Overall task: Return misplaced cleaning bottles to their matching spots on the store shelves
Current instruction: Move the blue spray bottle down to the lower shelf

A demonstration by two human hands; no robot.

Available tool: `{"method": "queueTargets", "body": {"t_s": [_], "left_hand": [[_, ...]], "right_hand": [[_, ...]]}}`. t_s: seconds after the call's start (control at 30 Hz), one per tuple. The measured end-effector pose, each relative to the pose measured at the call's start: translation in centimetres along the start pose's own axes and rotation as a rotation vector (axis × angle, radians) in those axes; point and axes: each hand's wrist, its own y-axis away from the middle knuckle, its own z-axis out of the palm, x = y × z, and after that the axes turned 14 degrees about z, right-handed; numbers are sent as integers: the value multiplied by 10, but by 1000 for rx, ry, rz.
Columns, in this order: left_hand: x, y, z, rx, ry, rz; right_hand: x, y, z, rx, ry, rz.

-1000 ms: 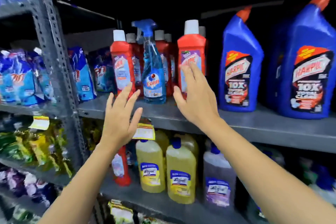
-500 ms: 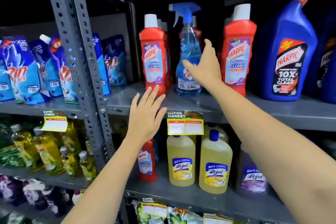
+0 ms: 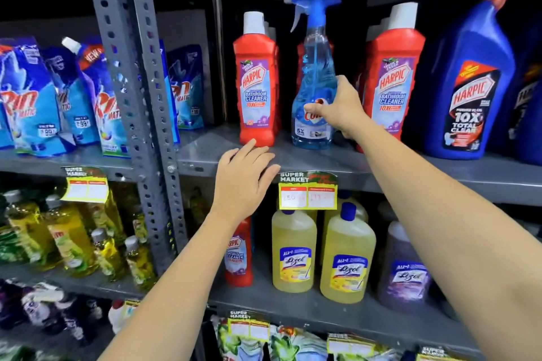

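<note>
Blue liquid fills the spray bottle (image 3: 313,88) that stands upright on the grey metal shelf (image 3: 322,160), wedged between two red bathroom cleaner bottles, one to its left (image 3: 255,82) and one to its right (image 3: 393,79). The right hand (image 3: 341,108) wraps around the lower body of the spray bottle from the right side, thumb across the front label and fingers curled behind, so the grip is closed on it. The bottle's base looks to be resting on the shelf surface, though the exact contact is hard to judge.

The left hand (image 3: 245,177) is spread flat with its fingers loosely apart, palm facing the front edge of the same shelf, its fingertips reaching up to just below the base of the left red bottle. It holds nothing; whether the palm actually presses the shelf lip cannot be told.

To the right of the red bottles stands a large blue toilet cleaner bottle (image 3: 469,88). On the shelf below, a lone red cleaner bottle (image 3: 239,255), partly hidden behind the left wrist, stands just beside two yellow floor cleaner bottles (image 3: 293,252), with a purple one (image 3: 403,269) further right. A yellow price tag (image 3: 307,192) hangs from the shelf edge between the two hands.
</note>
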Motion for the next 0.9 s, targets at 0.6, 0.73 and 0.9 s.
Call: {"method": "queueTargets", "body": {"t_s": [0.6,0.73,0.9], "left_hand": [[45,148,38,-59,233,-50],[52,215,77,-497,327,-44],[47,257,107,-883,279,-122]], "right_hand": [[42,204,-33,-149,-356,-215],[102,226,3,-237,-261,-78],[190,225,53,-297,-134,204]]}}
